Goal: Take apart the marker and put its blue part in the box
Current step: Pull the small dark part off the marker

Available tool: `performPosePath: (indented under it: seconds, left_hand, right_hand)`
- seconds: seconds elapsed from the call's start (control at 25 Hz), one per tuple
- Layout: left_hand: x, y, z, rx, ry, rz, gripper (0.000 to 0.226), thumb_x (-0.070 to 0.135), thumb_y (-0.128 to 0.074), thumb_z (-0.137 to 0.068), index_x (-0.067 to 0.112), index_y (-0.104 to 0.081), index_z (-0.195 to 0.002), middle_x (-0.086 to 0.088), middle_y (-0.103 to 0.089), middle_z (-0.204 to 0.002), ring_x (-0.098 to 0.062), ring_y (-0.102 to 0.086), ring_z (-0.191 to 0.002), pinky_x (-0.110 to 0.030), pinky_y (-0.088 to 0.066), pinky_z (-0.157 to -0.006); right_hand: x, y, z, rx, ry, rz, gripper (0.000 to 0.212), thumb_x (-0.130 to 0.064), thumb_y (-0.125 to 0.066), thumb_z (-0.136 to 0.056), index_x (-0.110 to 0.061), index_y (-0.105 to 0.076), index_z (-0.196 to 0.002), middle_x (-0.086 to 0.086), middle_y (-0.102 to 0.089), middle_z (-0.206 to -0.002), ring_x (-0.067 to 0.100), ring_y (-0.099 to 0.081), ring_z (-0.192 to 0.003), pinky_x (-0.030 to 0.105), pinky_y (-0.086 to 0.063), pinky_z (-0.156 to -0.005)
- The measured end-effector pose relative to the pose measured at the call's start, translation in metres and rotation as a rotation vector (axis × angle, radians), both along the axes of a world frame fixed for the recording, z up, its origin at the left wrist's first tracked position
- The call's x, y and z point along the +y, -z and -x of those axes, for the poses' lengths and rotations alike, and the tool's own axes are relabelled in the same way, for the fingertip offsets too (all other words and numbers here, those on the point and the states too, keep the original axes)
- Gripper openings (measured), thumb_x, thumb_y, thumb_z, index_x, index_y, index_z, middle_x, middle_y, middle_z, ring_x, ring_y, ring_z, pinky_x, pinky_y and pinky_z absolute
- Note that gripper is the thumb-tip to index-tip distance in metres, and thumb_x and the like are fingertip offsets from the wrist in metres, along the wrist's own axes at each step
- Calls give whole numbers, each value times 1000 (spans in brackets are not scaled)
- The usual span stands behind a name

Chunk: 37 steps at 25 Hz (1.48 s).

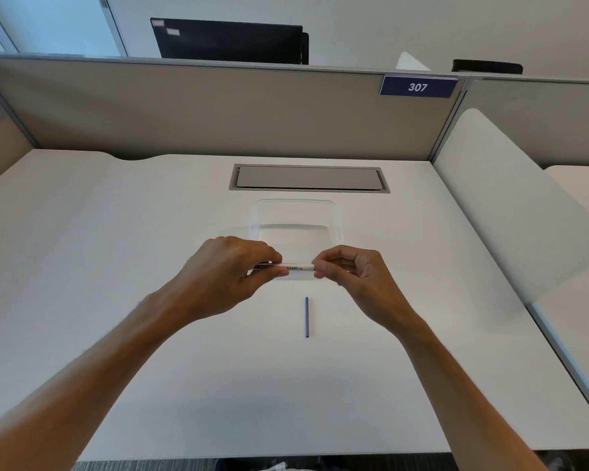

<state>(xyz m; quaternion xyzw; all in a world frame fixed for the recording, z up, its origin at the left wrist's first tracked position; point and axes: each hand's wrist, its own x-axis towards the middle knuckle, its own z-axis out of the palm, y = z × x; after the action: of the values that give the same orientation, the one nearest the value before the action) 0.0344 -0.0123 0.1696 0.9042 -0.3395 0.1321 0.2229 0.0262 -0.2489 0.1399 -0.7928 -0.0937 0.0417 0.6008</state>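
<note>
Gripping marker [295, 267], both hands pinching ends

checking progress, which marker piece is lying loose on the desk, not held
The thin blue rod, lying alone on the desk nearer the person. The white marker barrel is gripped at its ends by the left hand and right hand.

White bench [116, 232] with a grey cable hatch [308, 178], beige cubicle partition [201, 110] tagged 307 [418, 86], black monitor [228, 39] behind it, plain white walls [388, 25].
</note>
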Motion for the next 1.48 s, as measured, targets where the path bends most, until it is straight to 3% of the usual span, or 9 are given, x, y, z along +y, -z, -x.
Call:
performPosePath:
  seconds: [0.16,0.4,0.52,0.72,0.84,0.96,1.24,1.36,1.48]
  left_hand:
    - [-6,1,3,-71,30,-66,32,42,-45,-93,20,-68,-90,10,-63,-70,-12,-43,-50,-32,-42,-41]
    - [-5,-1,7,-21,34,-171,45,51,-27,-97,30,-53,-127,12,-69,-96,-19,-59,-62,-31,-43,-48]
    - [-8,1,11,-9,43,-221,48,57,-23,-96,33,-45,-133,11,-67,-102,-18,-62,-67,-31,-44,-51]
    - [-19,-9,12,25,84,-66,30,41,-39,-99,30,-55,-121,13,-66,-93,-12,-58,-68,-38,-50,-54]
    - [-21,-19,11,191,150,19,28,32,-46,-100,23,-63,-121,19,-68,-89,-5,-60,-72,-22,-48,-64]
    - [-22,-34,11,369,201,82,24,22,-50,-99,16,-66,-115,24,-54,-60,-7,-48,-53,-11,-34,-55]
    - [-12,-55,9,662,309,96,30,15,-47,-99,22,-62,-124,32,-61,-77,0,-54,-67,-13,-42,-69]
    - [-10,-56,9,668,281,80,32,15,-49,-98,20,-60,-128,33,-62,-75,4,-55,-63,-14,-44,-72]
    - [-9,-52,12,559,212,83,29,16,-50,-98,18,-63,-124,28,-57,-63,1,-50,-54,-7,-37,-59]
  right_hand:
    - [21,8,0,12,95,5,59,-47,-45,-100,-7,-62,-59,0,-63,-54,12,-61,-58,16,-41,-61]
    - [37,10,2,1,157,-78,61,-34,-44,-104,-25,-28,-46,-10,-26,-43,17,-23,-46,31,-23,-49]
    - [40,12,2,-21,168,-115,61,-33,-45,-103,-22,-30,-46,-10,-27,-44,16,-22,-45,34,-22,-50]
    - [49,13,5,-91,157,-131,62,-40,-44,-101,-4,-32,-52,-1,-26,-47,19,-22,-48,37,-20,-50]
    - [49,10,9,-198,177,-107,59,-40,-43,-99,-9,-32,-50,2,-24,-49,20,-23,-49,37,-20,-49]
    - [47,3,12,-399,177,-41,52,-32,-41,-101,-25,-33,-50,-7,-24,-47,15,-23,-46,31,-20,-47]
    - [39,-6,8,-784,110,135,58,-32,-30,-106,-3,-46,-59,0,-39,-53,15,-32,-49,23,-25,-49]
    - [37,-5,7,-772,61,192,53,-33,-32,-105,-5,-48,-64,-5,-40,-60,14,-34,-52,22,-29,-50]
    - [36,0,8,-597,84,179,52,-47,-37,-101,-9,-51,-69,-2,-48,-60,19,-45,-54,32,-37,-50]
